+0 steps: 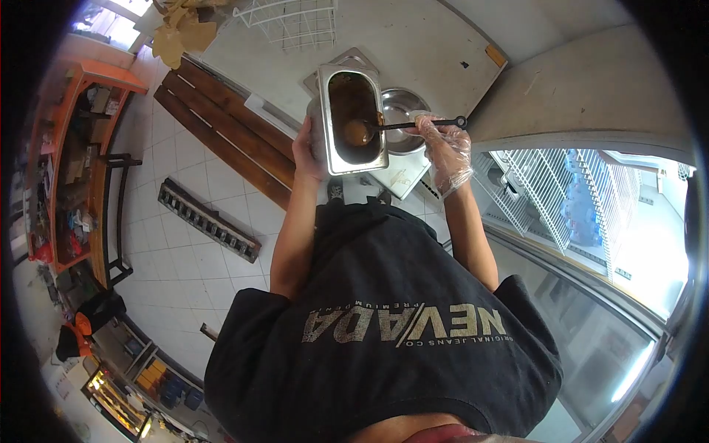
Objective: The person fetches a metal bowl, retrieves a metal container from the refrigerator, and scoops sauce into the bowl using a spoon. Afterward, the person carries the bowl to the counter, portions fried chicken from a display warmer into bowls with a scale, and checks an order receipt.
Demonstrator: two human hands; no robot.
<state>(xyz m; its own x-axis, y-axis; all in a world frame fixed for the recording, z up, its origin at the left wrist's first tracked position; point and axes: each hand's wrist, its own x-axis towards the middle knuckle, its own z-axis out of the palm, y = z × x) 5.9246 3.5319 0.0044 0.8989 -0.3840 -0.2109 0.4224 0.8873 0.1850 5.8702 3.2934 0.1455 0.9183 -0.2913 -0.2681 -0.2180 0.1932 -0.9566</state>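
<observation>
My left hand (306, 150) is bare and grips the left side of a deep rectangular steel food pan (377, 159), its fingers partly hidden behind the wall. Dark brown residue or liquid shows inside the pan. In a clear plastic glove, my right hand (447, 153) is closed around the dark handle of a ladle (402, 126). The ladle's round bowl lies inside the pan and looks brownish. A round steel bowl (396, 105) sits just right of the pan, partly covered by the ladle handle and my right hand.
A white wire rack (292, 23) stands on the pale counter (436, 44) beyond the pan. To the right is a lit fridge with wire shelves (550, 193) and bottles. A wooden bench (221, 129) and an orange shelf unit (88, 151) are at left.
</observation>
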